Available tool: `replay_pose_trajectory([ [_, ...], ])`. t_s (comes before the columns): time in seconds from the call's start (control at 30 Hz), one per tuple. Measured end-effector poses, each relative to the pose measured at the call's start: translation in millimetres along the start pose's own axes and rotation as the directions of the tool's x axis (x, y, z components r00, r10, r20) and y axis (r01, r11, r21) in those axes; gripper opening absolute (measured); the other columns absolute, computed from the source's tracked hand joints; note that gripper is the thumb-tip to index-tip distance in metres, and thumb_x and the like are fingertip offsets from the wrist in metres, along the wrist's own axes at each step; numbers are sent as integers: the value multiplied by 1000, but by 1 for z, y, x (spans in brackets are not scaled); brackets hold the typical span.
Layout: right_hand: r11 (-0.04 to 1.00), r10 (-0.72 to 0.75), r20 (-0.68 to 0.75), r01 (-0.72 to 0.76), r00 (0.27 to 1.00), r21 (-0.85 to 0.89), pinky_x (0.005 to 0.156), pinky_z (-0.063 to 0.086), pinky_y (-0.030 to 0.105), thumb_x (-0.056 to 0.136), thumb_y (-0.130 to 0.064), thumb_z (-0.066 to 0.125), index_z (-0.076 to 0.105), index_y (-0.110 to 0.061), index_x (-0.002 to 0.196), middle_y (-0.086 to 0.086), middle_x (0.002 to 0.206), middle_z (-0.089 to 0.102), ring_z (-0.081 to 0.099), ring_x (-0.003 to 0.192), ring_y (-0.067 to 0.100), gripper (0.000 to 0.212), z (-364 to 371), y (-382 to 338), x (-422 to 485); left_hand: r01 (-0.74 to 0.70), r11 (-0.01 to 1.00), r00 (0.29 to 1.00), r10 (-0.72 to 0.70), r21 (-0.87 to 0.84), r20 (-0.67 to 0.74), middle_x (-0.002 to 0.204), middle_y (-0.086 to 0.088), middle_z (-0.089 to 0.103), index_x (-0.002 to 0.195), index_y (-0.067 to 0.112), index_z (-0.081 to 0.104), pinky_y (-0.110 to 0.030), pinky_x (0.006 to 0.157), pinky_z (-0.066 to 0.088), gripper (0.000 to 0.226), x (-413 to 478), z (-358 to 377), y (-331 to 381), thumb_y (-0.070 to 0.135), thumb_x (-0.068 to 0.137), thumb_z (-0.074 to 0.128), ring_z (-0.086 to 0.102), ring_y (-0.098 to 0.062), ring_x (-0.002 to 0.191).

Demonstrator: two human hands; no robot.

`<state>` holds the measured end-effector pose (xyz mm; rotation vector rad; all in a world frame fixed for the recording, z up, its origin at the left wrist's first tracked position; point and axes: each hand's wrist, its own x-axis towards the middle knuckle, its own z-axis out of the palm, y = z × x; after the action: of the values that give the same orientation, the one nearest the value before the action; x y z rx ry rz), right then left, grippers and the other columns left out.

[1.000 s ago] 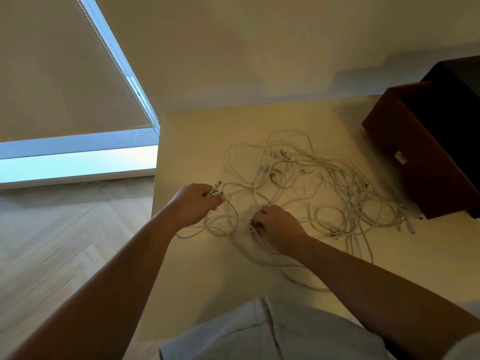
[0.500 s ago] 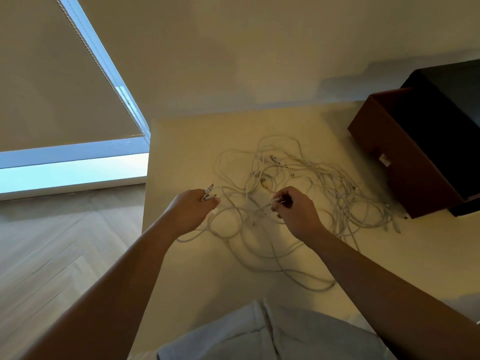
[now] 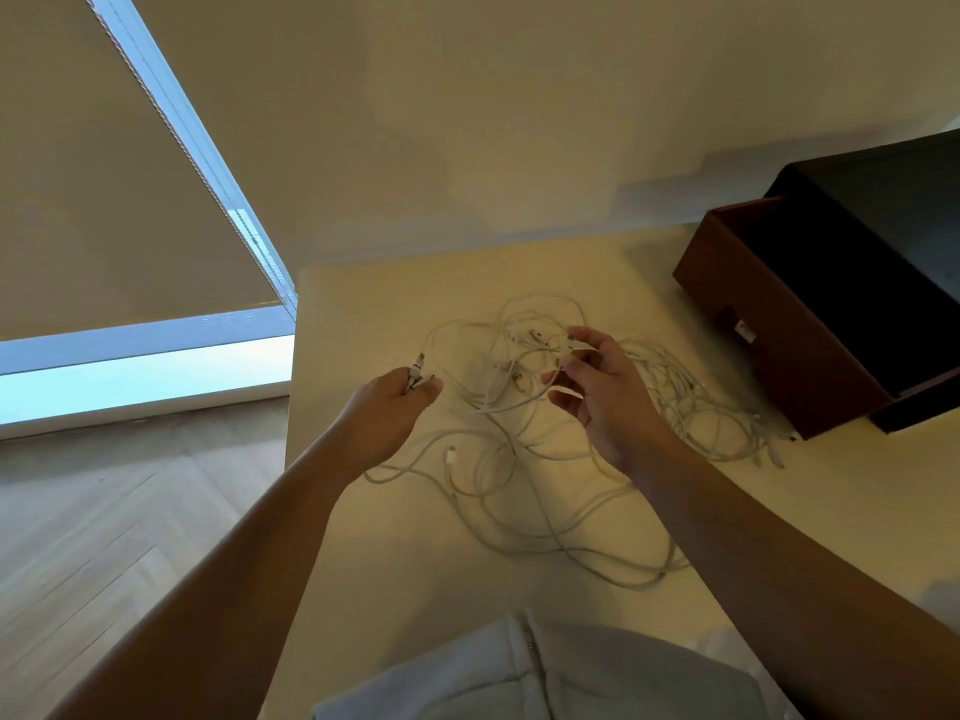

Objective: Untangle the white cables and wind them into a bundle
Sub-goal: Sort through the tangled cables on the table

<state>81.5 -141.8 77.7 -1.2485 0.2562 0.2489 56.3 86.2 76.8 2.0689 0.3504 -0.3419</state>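
A loose tangle of thin white cables [image 3: 524,459] sprawls over the middle of the pale cream bench [image 3: 395,605]. Its loops reach from centre frame toward the right, close to an open dark brown wooden box [image 3: 769,324] at the upper right. The left hand [image 3: 389,413], left of centre, is closed in a fist round a few cable ends, whose metal-tipped plugs [image 3: 418,367] poke up out of the grip. The right hand [image 3: 608,397], just right of centre, is lifted above the tangle with fingers half spread. Its thumb and forefinger pinch one white strand, and another strand crosses the lower fingers. A beige roller blind [image 3: 104,200] fills the upper left, with pale herringbone wood floor [image 3: 78,537] at lower left.
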Motion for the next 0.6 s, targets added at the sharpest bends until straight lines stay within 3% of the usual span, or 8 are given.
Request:
replay_pose_trajectory([
  [0.1, 994, -4, 92, -6, 996, 105, 65, 54, 22, 92, 9, 48, 53, -8, 115, 6, 83, 55, 64, 70, 12, 29, 11, -10, -7, 34, 979, 994, -12, -199, 110, 63, 6, 36, 82, 18, 45, -21, 45, 21, 19, -3, -1, 9, 30, 97, 50, 27, -9, 53],
  [0.2, 988, -2, 169, -24, 986, 150, 67, 54, 20, 89, 12, 51, 59, -5, 106, 8, 82, 62, 65, 73, 13, 25, 21, -18, -19, 12, 955, 984, 41, -298, 171, 64, 7, 39, 92, 19, 54, -19, 47, 22, 14, -6, 1, 17, 23, 100, 44, 31, -7, 53],
  [0.3, 990, -4, 241, -30, 970, 135, 68, 55, 21, 89, 4, 55, 62, -7, 103, 4, 80, 69, 67, 76, 12, 19, 25, -22, -29, -47, 926, 983, 109, -374, 147, 62, 6, 42, 98, 14, 60, -16, 45, 28, 22, -8, 8, 27, 25, 103, 41, 35, -3, 49],
  [0.4, 1000, 3, 275, -11, 962, 30, 72, 54, 25, 93, -8, 54, 63, -10, 101, 2, 84, 70, 67, 82, 14, 12, 26, -24, -35, -110, 911, 982, 161, -397, 98, 55, 9, 42, 91, 9, 63, -16, 46, 29, 30, -11, 12, 35, 29, 102, 43, 35, -2, 47],
  [0.6, 997, -28, 185, 42, 982, -68, 66, 54, 25, 96, -13, 53, 62, -7, 89, 6, 79, 69, 66, 76, 17, 13, 31, -19, -36, -114, 918, 991, 134, -381, 27, 49, 11, 40, 70, 13, 59, -18, 45, 28, 41, -13, 18, 48, 41, 98, 48, 32, -7, 48],
])
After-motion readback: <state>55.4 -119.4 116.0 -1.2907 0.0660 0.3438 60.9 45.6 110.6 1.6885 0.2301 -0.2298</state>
